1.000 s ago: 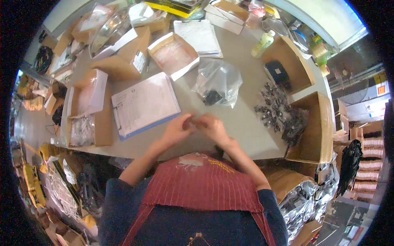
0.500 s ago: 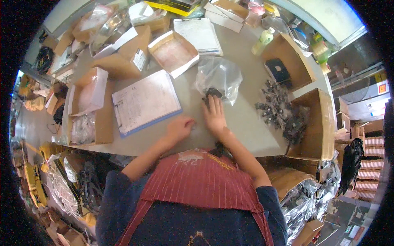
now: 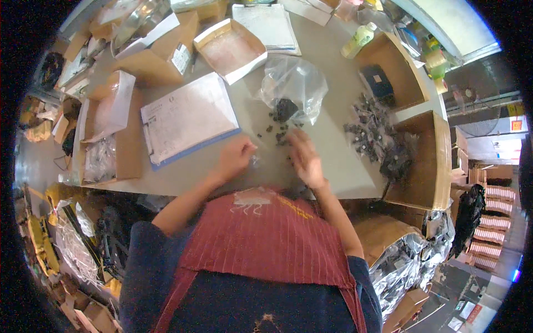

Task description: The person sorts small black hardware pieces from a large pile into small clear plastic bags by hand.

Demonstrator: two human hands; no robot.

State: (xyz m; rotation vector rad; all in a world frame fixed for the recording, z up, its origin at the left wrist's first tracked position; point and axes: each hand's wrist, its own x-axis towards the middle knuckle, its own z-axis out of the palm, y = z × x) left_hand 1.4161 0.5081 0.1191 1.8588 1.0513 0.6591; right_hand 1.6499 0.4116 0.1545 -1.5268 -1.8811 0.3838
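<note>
A clear plastic bag [image 3: 300, 83] lies in the middle of the table, with a clump of small black parts [image 3: 285, 110] at its near end. Several loose black pieces [image 3: 270, 129] are scattered on the tabletop just in front of it. My right hand [image 3: 306, 161] is over the table beside these pieces, fingers stretched out and smeared by motion; no held thing shows. To the left, my left hand [image 3: 236, 155] has its fingers curled together near the clipboard's corner. Whatever it may hold is hidden.
A blue clipboard with papers [image 3: 189, 116] lies left of the bag. Behind are an open white box [image 3: 230, 51] and a paper stack [image 3: 265, 28]. At right lie a heap of bagged black parts [image 3: 372, 130], open cardboard boxes [image 3: 425, 161] and a bottle [image 3: 358, 40].
My right hand has drawn back toward me and slightly right, off the bag's near end. Loose black pieces now show on the table there. My left hand has shifted slightly left.
</note>
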